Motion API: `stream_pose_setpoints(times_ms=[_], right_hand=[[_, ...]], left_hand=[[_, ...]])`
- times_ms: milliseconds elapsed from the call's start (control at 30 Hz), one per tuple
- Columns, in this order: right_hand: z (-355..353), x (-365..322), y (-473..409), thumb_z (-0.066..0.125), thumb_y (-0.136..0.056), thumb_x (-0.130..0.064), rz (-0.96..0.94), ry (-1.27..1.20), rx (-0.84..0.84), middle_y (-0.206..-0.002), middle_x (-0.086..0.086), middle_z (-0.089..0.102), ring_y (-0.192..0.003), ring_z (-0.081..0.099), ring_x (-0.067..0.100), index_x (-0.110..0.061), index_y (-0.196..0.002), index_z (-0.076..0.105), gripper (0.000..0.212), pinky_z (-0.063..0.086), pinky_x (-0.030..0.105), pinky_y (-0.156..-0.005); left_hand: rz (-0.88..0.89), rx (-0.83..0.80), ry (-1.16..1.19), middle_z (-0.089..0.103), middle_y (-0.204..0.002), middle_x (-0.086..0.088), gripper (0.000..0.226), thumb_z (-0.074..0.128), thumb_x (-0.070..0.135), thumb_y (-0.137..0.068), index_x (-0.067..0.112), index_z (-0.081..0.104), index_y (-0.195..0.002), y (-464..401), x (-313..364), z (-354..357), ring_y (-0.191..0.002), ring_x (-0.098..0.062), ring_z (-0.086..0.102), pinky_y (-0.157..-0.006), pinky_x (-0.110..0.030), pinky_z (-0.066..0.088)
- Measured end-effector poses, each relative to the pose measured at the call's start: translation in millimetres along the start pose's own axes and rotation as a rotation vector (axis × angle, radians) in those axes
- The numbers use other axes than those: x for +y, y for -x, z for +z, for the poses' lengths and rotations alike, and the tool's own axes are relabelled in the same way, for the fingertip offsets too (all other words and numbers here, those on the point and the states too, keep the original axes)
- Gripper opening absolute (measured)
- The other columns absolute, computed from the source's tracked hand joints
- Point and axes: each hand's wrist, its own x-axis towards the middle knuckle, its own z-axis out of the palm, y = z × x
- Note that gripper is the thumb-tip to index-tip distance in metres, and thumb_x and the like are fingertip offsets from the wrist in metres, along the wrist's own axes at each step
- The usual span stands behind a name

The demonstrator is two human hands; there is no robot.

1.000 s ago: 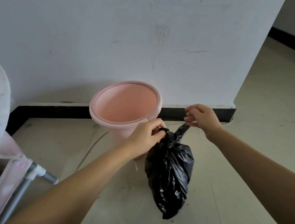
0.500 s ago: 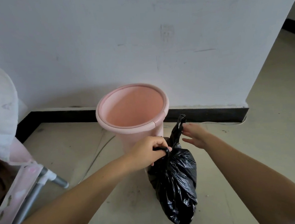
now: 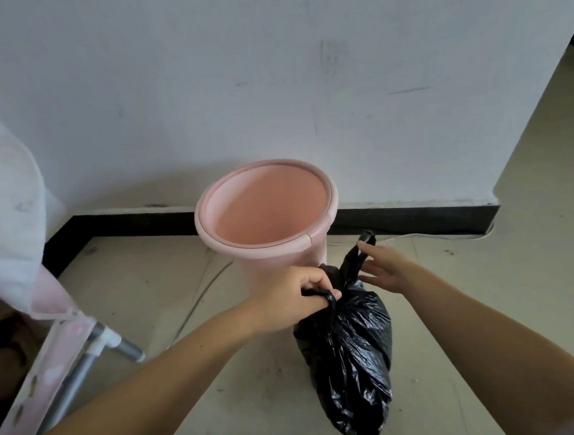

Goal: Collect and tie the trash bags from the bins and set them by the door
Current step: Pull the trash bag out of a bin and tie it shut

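A full black trash bag [image 3: 349, 346] hangs in front of an empty pink bin [image 3: 265, 215] that stands against the white wall. My left hand [image 3: 291, 296] is closed on one twisted ear of the bag at its neck and carries its weight. The other ear sticks up to the right. My right hand [image 3: 385, 268] is beside that ear with fingers spread, touching it lightly but not gripping.
A pink fabric-covered frame with grey metal legs [image 3: 93, 349] stands at the left. A black skirting [image 3: 416, 217] runs along the wall foot, with a thin white cable on the floor. The wall corner at right opens onto more floor [image 3: 552, 196].
My right hand has let go of the bag's right ear and opened beside it. The bag hangs lower in view, held by the left hand alone.
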Motion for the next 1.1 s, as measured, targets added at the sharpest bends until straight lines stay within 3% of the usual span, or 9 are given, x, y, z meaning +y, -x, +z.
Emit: stream_pose_setpoints(times_ms=[133,367,500,600,667,733,833,933,1100], right_hand=[[18,-11,1,0.048,-0.096,-0.013,-0.073,-0.25,-0.026,-0.068,0.005,0.047,-0.06,0.046,0.014,-0.007,-0.082,0.054,0.017,0.045,0.024,-0.057],[19,-30,37,0.045,-0.094,-0.016,-0.326,0.443,0.075,-0.056,0.004,0.042,-0.053,0.042,0.019,-0.009,-0.068,0.057,0.03,0.044,0.031,-0.059],[25,-53,91,0.043,-0.09,-0.008,-0.313,0.621,-0.284,-0.059,0.007,0.055,-0.062,0.052,0.023,-0.007,-0.063,0.052,0.028,0.047,0.033,-0.068],[31,-52,116,0.05,-0.092,-0.019,-0.211,0.697,-0.563,-0.087,0.015,0.06,-0.081,0.054,0.024,0.006,-0.094,0.062,0.028,0.042,0.035,-0.08],[29,-51,124,0.047,-0.095,-0.03,-0.148,0.622,-0.68,-0.098,0.019,0.062,-0.088,0.058,0.025,0.005,-0.109,0.058,0.039,0.046,0.033,-0.085],[25,-53,131,0.041,-0.099,-0.028,-0.122,0.667,-0.76,-0.103,0.021,0.063,-0.09,0.063,0.023,0.007,-0.113,0.054,0.04,0.052,0.026,-0.081],[23,-55,133,0.055,-0.092,-0.01,-0.134,0.878,-0.723,-0.096,0.013,0.063,-0.084,0.067,0.017,0.01,-0.112,0.052,0.028,0.057,0.025,-0.075],[22,-53,126,0.059,-0.087,-0.002,-0.275,1.046,-0.608,-0.086,0.008,0.07,-0.079,0.069,0.017,0.002,-0.101,0.062,0.014,0.056,0.025,-0.079],[12,-44,110,0.047,-0.095,-0.004,-0.273,0.592,-0.551,-0.057,0.003,0.046,-0.049,0.043,0.01,0.015,-0.106,0.056,0.024,0.045,0.019,-0.057]], left_hand=[[-0.008,0.0,-0.003,0.067,-0.068,0.004,0.005,0.062,0.007,-0.087,0.007,0.064,-0.083,10,-9,-6,-0.048,0.007,0.05,-0.049,-0.002,0.034],[0.025,0.102,-0.024,0.067,-0.076,-0.008,0.009,0.064,0.023,-0.086,0.015,0.06,-0.088,-1,-13,-8,-0.068,-0.011,0.056,-0.077,-0.031,0.047],[0.09,0.227,-0.076,0.05,-0.095,0.006,0.049,0.063,0.017,-0.081,0.03,0.043,-0.123,-22,5,6,-0.081,-0.012,0.05,-0.078,-0.03,0.042],[0.139,0.29,-0.101,0.04,-0.129,0.0,0.073,0.063,0.015,-0.077,0.025,0.03,-0.141,-35,16,12,-0.112,-0.014,0.047,-0.089,-0.027,0.042],[0.179,0.189,-0.002,0.056,-0.117,-0.013,0.057,0.056,0.006,-0.074,0.015,0.046,-0.13,-39,19,15,-0.099,-0.023,0.059,-0.077,-0.036,0.051],[0.162,0.066,0.115,0.065,-0.072,-0.006,0.027,0.051,0.0,-0.077,0.011,0.06,-0.101,-40,16,18,-0.06,-0.02,0.06,-0.054,-0.032,0.047],[0.125,0.04,0.028,0.06,-0.068,0.012,0.02,0.057,0.005,-0.081,0.025,0.061,-0.077,-40,7,16,-0.058,0.006,0.054,-0.064,-0.018,0.044],[0.029,0.016,0.215,0.062,-0.065,0.004,0.02,0.057,0.004,-0.084,0.017,0.063,-0.07,-39,0,14,-0.057,0.002,0.056,-0.065,-0.016,0.045],[-0.036,-0.069,0.565,0.055,-0.049,0.003,0.018,0.057,0.013,-0.091,0.013,0.063,-0.074,-50,-14,15,-0.055,-0.014,0.056,-0.07,-0.025,0.05]])
